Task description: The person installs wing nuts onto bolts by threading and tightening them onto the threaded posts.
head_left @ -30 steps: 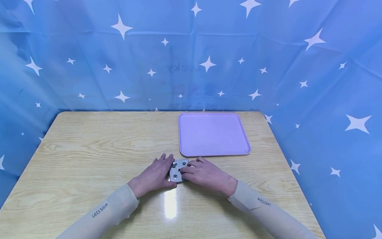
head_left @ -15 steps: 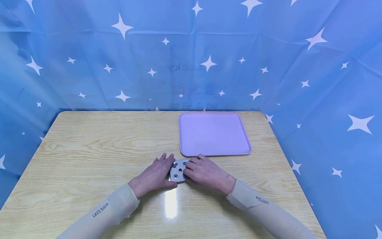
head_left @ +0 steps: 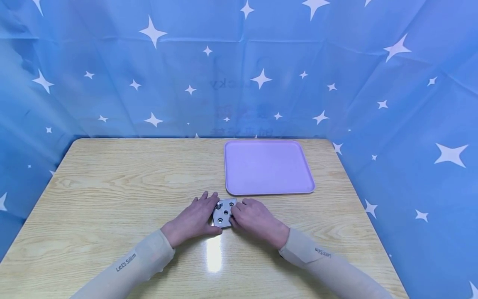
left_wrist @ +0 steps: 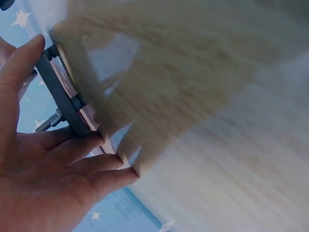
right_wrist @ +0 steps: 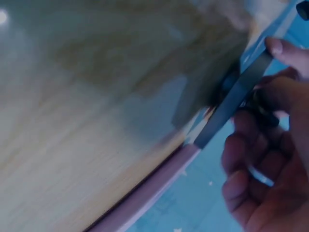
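Note:
A grey metal plate (head_left: 221, 214) with several round holes lies on the table between both hands. A threaded bolt (left_wrist: 47, 123) sticks up near its far left corner. My left hand (head_left: 196, 218) holds the plate's left side, thumb at the near corner and fingers at the far one. At the plate's right side, my right hand (head_left: 256, 219) has its fingers curled round a small dark part (right_wrist: 262, 110) on top of the plate. Those fingers hide most of it; I cannot tell its kind. In the right wrist view, one fingertip touches the plate's edge.
A shallow purple tray (head_left: 269, 168) lies just beyond the plate, toward the back right of the wood-grain table (head_left: 123, 178). Blue star-patterned cloth (head_left: 179, 62) hangs behind the table and along its sides.
The right hand's fingers have drawn back toward the plate's right edge and curled in more tightly, leaving more of the plate's face visible. The left hand and plate stay nearly still.

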`<action>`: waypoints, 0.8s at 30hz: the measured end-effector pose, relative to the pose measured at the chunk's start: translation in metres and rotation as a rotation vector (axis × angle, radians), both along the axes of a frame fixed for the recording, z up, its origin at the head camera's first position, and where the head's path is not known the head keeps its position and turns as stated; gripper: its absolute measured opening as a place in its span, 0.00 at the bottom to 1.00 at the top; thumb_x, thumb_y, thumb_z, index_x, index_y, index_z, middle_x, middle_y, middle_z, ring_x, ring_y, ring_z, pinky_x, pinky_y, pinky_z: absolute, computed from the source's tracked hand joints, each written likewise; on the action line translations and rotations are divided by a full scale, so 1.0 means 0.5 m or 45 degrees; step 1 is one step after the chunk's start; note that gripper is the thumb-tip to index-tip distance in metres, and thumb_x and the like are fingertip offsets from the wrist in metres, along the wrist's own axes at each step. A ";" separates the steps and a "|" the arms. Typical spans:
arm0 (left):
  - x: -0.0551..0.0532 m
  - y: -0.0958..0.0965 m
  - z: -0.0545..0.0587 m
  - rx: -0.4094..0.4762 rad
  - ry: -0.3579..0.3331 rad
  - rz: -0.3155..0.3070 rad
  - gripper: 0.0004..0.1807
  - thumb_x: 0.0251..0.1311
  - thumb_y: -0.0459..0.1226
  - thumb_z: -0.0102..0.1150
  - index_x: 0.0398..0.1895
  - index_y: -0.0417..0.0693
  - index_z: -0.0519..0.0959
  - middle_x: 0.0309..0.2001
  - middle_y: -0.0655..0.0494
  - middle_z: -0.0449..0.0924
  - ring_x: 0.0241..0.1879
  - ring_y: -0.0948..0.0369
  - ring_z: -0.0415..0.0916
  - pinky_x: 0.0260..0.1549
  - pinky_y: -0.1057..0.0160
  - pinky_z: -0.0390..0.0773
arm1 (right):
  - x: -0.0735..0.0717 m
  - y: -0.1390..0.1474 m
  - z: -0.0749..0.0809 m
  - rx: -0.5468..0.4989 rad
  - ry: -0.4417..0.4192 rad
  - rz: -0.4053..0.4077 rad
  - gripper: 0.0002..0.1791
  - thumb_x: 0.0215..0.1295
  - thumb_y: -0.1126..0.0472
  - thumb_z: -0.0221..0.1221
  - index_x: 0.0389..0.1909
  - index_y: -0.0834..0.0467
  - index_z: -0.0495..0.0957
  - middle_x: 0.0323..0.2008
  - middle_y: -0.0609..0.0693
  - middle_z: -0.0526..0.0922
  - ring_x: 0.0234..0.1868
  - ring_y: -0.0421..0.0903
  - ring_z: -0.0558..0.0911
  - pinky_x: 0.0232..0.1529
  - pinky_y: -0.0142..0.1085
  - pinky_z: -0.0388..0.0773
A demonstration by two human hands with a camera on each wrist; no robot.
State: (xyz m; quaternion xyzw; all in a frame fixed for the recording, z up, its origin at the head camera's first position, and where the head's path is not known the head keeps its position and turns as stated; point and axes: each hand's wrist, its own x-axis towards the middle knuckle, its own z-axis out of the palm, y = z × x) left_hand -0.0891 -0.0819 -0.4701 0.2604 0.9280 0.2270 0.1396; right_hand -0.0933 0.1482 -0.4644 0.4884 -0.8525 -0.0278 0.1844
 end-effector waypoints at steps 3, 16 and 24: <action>0.000 0.001 0.000 -0.005 0.005 -0.004 0.55 0.51 0.53 0.79 0.74 0.28 0.64 0.74 0.32 0.63 0.74 0.32 0.57 0.69 0.34 0.63 | 0.004 -0.001 0.008 0.013 -0.054 -0.069 0.16 0.68 0.47 0.65 0.28 0.53 0.76 0.26 0.45 0.82 0.25 0.44 0.77 0.28 0.36 0.74; -0.003 -0.001 0.003 0.006 -0.038 0.013 0.56 0.52 0.53 0.79 0.75 0.29 0.63 0.75 0.33 0.62 0.75 0.33 0.55 0.71 0.34 0.60 | -0.010 0.038 0.062 0.297 -0.365 0.154 0.17 0.72 0.60 0.62 0.59 0.44 0.82 0.64 0.37 0.79 0.65 0.45 0.76 0.63 0.43 0.74; -0.001 0.002 0.001 -0.005 -0.029 0.009 0.55 0.52 0.54 0.79 0.74 0.30 0.64 0.76 0.34 0.62 0.75 0.34 0.55 0.71 0.35 0.61 | -0.011 0.021 0.029 0.204 -0.166 0.126 0.06 0.68 0.56 0.65 0.44 0.45 0.83 0.45 0.40 0.84 0.48 0.43 0.79 0.47 0.37 0.74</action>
